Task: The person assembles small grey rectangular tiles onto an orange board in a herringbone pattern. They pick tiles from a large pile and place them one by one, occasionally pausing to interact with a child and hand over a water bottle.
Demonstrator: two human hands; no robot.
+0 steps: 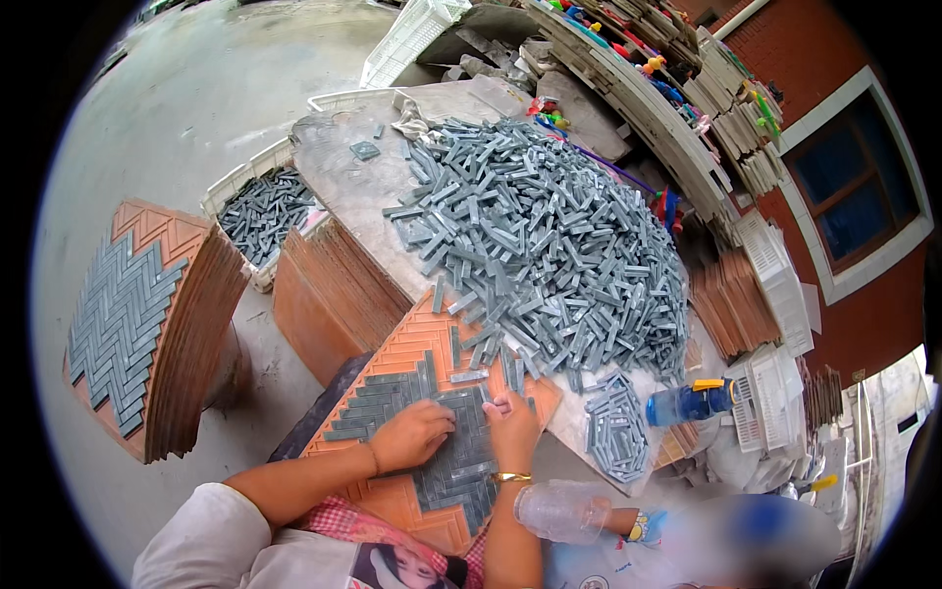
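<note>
An orange tray (417, 331) with a herringbone pattern of slots lies tilted in front of me, partly filled with dark grey strip tiles (378, 404). My left hand (417, 432) rests on the laid tiles, fingers curled under, hiding whatever they hold. Close beside it, my right hand (512, 417) is pinched at the tray's right part; what lies between its fingertips is too small to make out. A few loose strips (469, 376) lie by the tray's upper edge, next to a large pile of grey strip tiles (549, 236) on the table.
To the left, another filled tray (123, 314) tops a stack of orange trays (196, 344). A white crate (245, 177) holds more strips. A blue water bottle (692, 402) stands at right, near a ring of strips (616, 427). Another person (628, 560) with a clear plastic container (564, 510) is close at lower right.
</note>
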